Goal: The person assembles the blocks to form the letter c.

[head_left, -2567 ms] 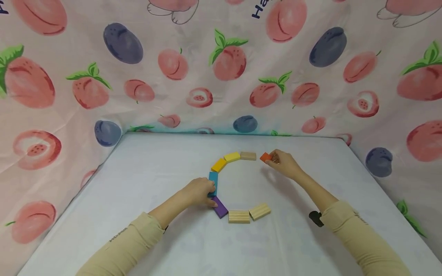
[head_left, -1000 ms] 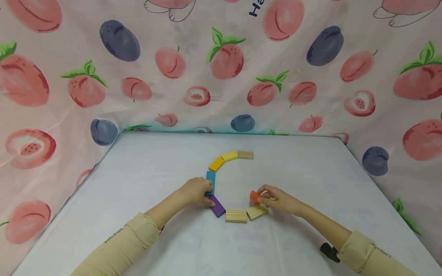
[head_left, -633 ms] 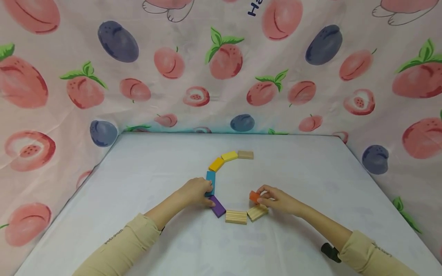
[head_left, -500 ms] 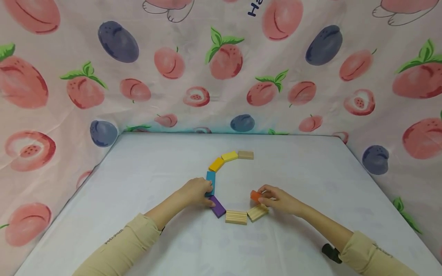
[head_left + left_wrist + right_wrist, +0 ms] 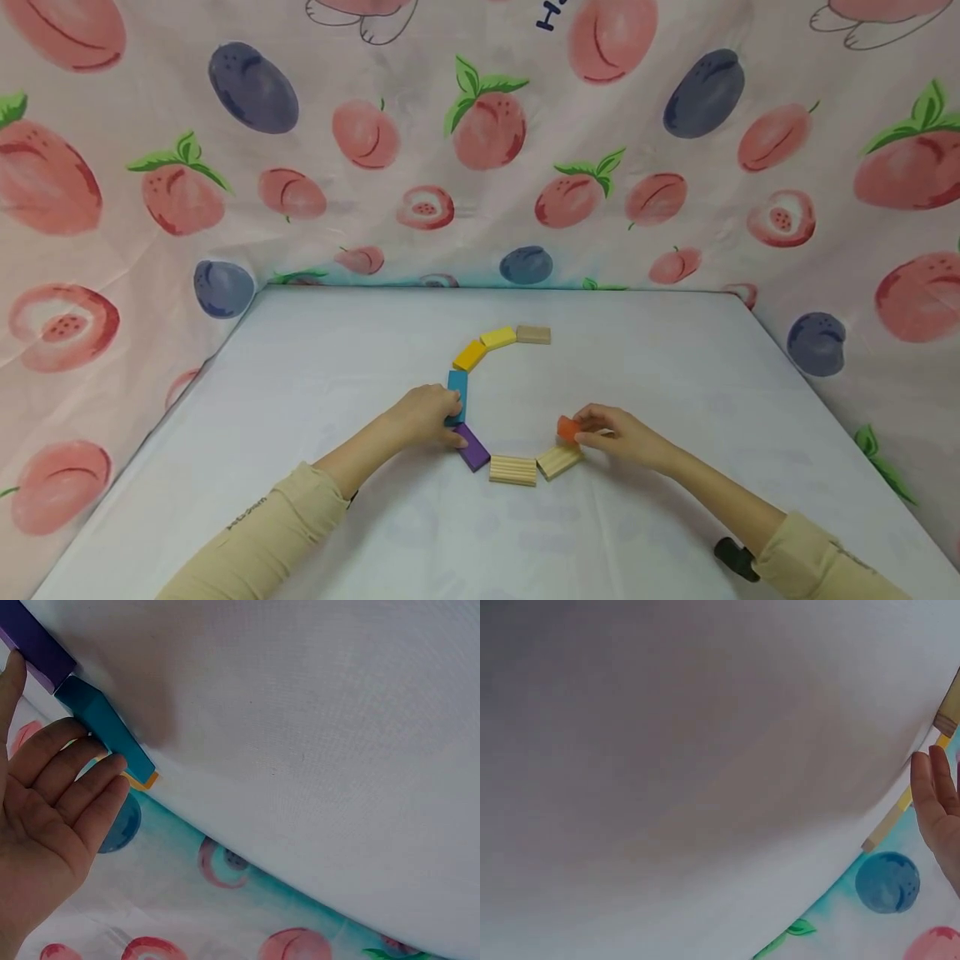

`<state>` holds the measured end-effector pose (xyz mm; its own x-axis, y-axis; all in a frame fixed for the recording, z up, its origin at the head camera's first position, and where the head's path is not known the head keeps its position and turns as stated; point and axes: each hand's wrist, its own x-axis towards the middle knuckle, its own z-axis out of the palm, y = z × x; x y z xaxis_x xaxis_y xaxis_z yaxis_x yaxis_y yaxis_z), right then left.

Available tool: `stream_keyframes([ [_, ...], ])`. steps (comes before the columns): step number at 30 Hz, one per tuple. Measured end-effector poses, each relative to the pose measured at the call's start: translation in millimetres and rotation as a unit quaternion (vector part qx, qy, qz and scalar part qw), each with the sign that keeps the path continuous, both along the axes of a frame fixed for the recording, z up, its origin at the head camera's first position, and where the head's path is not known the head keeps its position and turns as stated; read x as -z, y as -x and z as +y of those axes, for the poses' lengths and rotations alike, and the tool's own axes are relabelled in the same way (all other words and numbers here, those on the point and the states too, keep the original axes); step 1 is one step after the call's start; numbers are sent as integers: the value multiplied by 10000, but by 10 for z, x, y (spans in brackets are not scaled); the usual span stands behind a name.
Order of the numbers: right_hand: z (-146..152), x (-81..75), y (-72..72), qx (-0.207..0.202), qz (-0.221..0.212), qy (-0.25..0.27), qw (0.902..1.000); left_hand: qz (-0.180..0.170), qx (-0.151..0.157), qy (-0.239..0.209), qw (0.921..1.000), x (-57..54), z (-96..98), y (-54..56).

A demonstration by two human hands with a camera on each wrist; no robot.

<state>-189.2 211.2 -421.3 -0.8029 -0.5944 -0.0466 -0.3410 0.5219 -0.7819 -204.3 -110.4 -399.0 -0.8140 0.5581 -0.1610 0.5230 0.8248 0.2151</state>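
Note:
Flat domino-like blocks lie in an open arc on the white table. My left hand (image 5: 427,414) rests at its left side, fingertips along the blue block (image 5: 457,385) and thumb on the purple block (image 5: 474,451). In the left wrist view those fingers (image 5: 79,776) reach out loosely beside the blue block (image 5: 109,727). My right hand (image 5: 622,435) pinches an orange block (image 5: 567,429) between thumb and fingers. It is close over the plain wooden block (image 5: 559,462) at the arc's near right end. The orange block is hidden in the right wrist view.
A grooved wooden block (image 5: 513,472) touches the purple one's near end. Beyond the blue block, an amber block (image 5: 470,356), a yellow block (image 5: 498,337) and a grey-brown block (image 5: 533,335) curve along the far side. A fruit-print cloth (image 5: 427,125) hangs behind the table.
My right hand has brought the orange block from beside the far grey-brown block to the near wooden one, then shifted it slightly right. The left hand stays in place.

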Motion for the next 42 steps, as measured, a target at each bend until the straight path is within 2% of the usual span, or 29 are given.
stream_keyframes([
  [10,158,39,-38,228,418,-164,9987,8,-50,21,10000,16,5,9],
  [22,194,34,-54,464,546,-206,9972,-83,-111,-31,9999,-18,5,-11],
  [29,139,29,-75,709,566,-454,9948,-20,-36,-36,10000,17,6,4],
  [35,123,83,-63,769,674,-631,9928,-1,-28,17,10000,22,2,5],
  [42,101,69,-52,733,707,-801,9916,41,-7,-44,10000,10,-1,1],
])
